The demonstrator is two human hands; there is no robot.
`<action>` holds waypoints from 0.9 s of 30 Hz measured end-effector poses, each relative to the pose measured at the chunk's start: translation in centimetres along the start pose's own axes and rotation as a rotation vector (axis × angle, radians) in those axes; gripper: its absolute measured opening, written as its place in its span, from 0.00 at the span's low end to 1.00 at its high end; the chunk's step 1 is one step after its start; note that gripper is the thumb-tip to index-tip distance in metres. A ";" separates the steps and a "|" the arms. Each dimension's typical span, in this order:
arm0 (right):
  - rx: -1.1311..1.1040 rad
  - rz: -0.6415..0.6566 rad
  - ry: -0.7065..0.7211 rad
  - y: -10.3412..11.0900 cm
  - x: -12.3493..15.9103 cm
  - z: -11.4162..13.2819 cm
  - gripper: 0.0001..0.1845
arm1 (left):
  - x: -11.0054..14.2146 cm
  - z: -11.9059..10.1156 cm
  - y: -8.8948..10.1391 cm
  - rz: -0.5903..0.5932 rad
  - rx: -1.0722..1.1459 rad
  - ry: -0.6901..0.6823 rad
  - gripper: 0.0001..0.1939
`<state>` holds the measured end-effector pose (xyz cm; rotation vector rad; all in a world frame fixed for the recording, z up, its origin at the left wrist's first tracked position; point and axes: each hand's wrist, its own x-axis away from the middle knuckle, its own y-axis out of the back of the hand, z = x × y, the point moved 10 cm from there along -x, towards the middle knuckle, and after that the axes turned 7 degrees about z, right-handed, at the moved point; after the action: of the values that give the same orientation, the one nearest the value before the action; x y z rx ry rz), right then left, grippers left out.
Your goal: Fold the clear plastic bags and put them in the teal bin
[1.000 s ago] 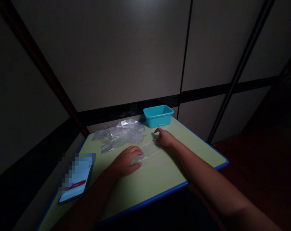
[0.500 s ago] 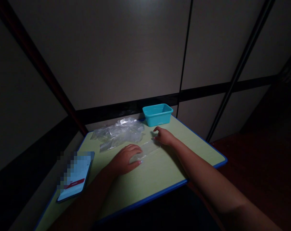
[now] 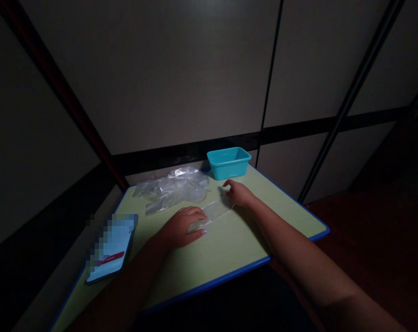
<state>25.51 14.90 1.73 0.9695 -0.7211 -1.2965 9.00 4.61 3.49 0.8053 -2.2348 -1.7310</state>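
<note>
A flat clear plastic bag (image 3: 214, 213) lies on the green table (image 3: 229, 244) between my hands. My left hand (image 3: 181, 227) rests on its near end, fingers curled down and pressing it to the table. Over the bag's far end sits my right hand (image 3: 239, 193), with fingertips bent onto its edge. A crumpled heap of clear plastic bags (image 3: 172, 188) lies just beyond my left hand. Behind my right hand stands a teal plastic tub (image 3: 228, 163).
A phone (image 3: 110, 249) with a lit screen lies at the table's near left. The table has a blue rim and stands against a grey panelled wall. Dark floor lies to the right.
Both hands stay on the flat bag. The view has shifted slightly; nothing else has visibly moved.
</note>
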 end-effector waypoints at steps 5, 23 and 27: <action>-0.041 -0.014 -0.008 0.4 0.2 0.1 0.16 | 0.0 -0.2 0.1 0.008 -0.012 0.008 0.18; -0.407 -0.020 0.033 -0.1 0.0 0.2 0.13 | -0.1 -0.6 -0.2 -0.002 -0.082 -0.016 0.19; -0.381 -0.028 0.036 0.1 0.0 0.4 0.13 | 0.1 -0.6 -0.2 -0.022 -0.070 -0.034 0.19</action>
<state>25.16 14.82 1.99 0.6918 -0.4123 -1.3754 9.29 4.00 3.50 0.7941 -2.1808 -1.8350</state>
